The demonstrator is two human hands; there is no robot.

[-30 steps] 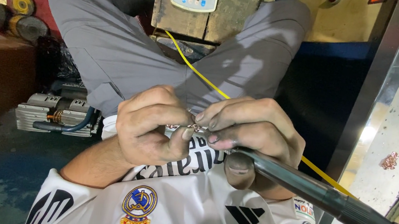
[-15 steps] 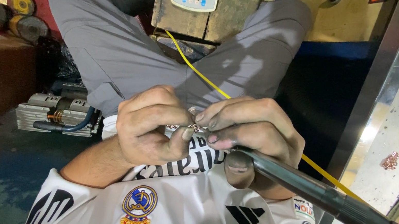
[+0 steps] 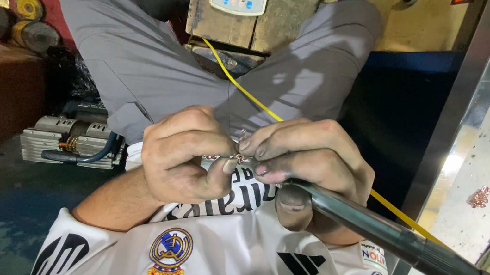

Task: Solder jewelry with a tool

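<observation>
Head view showed both hands meeting over the lap, just above the white shirt [image 3: 227,263]. Left hand [image 3: 185,151] had fingers pressed together, pinching a small metal piece [image 3: 236,155], prob. a bit of chain or jewellery. Right hand [image 3: 312,160] fingers closed on the same piece from the other side, w/ a dark tool handle [image 3: 397,238] tucked under the palm, running toward the lower right corner. Looked like fine fitting work mid-step; next move would need a steady grip and tiny motions. Piece itself mostly hidden by fingertips, too small to ID; tool tip not visible.
</observation>
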